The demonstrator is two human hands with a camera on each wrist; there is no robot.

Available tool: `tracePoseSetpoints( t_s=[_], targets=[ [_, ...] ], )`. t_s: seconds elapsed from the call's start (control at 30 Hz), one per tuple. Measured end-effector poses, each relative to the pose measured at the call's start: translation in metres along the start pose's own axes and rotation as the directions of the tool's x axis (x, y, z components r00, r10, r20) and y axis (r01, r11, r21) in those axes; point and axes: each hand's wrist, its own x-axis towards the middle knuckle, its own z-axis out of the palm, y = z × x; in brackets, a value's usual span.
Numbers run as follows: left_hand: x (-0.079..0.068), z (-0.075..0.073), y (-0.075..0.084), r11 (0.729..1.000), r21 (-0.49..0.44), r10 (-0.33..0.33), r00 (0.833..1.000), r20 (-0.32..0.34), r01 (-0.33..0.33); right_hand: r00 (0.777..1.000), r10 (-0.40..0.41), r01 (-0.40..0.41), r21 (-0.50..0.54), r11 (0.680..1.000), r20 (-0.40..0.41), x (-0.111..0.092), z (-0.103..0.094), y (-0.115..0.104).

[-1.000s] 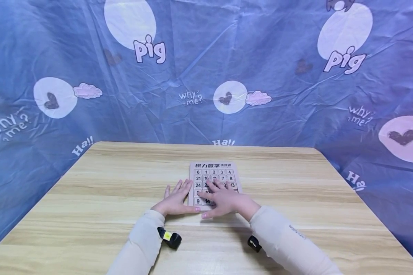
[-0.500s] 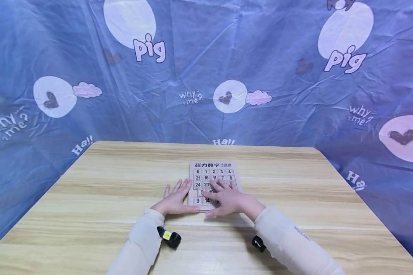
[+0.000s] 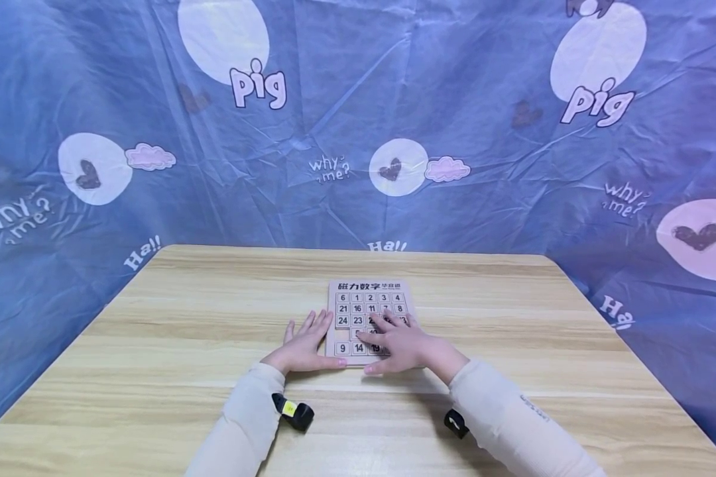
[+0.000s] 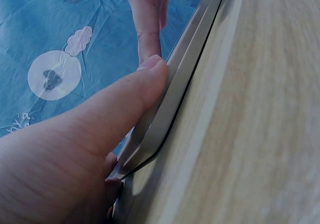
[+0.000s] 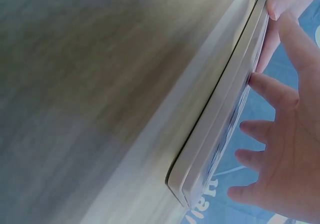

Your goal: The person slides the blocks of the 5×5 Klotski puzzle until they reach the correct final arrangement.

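Number board [image 3: 370, 287] flat on the wood-grain table [image 3: 155, 358], just right of centre in the head view, dark lettering along its far edge. Tiles in rows below: top row reads 6, 1, 2, 3, 4; second begins 21, 16, 11; third begins 24, 23, the rest partly hidden by fingers. Fourth row has a gap at its left end, then a tile [image 3: 355, 334] partly covered by a fingertip, number unclear. Bottom row begins 9, 14, 19.

Left hand [image 3: 304, 350] spread at the board's near left corner: fingers extended along the left side, thumb straight out along the near edge and touching it; nothing clasped. Right hand [image 3: 404, 348] over the right part of the board, fingers fanned and fairly straight, nothing gripped. Right wrist view: forefinger tip touches the board's face, the other three fingers apart from it.

Pale sleeves [image 3: 243, 421] on both arms, a black device at each wrist, the left one [image 3: 298, 415] with a yellow label. Behind the table, a creased blue cloth [image 3: 310, 106] printed with "pig", "why me?", hearts and pink clouds.
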Motion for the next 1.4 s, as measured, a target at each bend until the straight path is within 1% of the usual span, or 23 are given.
tracePoseSetpoints(
  t_s=[0.17,0.33,0.43,0.6,0.77,0.9,1.13,1.4],
  targets=[
    [0.001,0.000,-0.001,1.000,0.005,0.002,1.000,0.001,-0.002,1.000,0.009,-0.010,-0.010,1.000,-0.003,-0.002,-0.001,0.000],
    [0.001,0.001,-0.001,1.000,0.002,0.003,1.000,-0.001,-0.003,1.000,0.000,0.000,-0.039,0.999,-0.005,-0.002,0.000,-0.003],
    [0.000,0.001,-0.001,1.000,0.005,0.001,1.000,-0.001,-0.001,1.000,-0.020,0.020,-0.034,0.999,-0.010,-0.003,0.001,-0.007],
    [-0.001,0.002,-0.001,1.000,0.004,0.009,1.000,0.002,-0.009,0.997,-0.083,0.083,0.005,0.997,0.002,-0.004,0.002,-0.016],
    [-0.001,0.002,-0.001,1.000,0.013,0.011,1.000,-0.003,-0.011,0.992,-0.121,0.121,-0.021,0.992,0.033,-0.005,0.003,-0.023],
    [0.000,0.001,-0.001,1.000,0.023,0.008,1.000,-0.002,-0.008,0.993,-0.112,0.114,-0.043,0.993,0.040,-0.003,0.003,-0.024],
    [0.000,-0.001,0.000,1.000,0.021,0.002,1.000,0.006,-0.002,0.995,-0.094,0.095,-0.018,0.995,0.033,0.002,0.001,-0.022],
    [0.000,0.000,-0.001,1.000,0.026,0.000,1.000,0.003,0.000,0.997,-0.073,0.073,-0.018,0.997,0.018,0.008,0.002,-0.019]
  ],
)
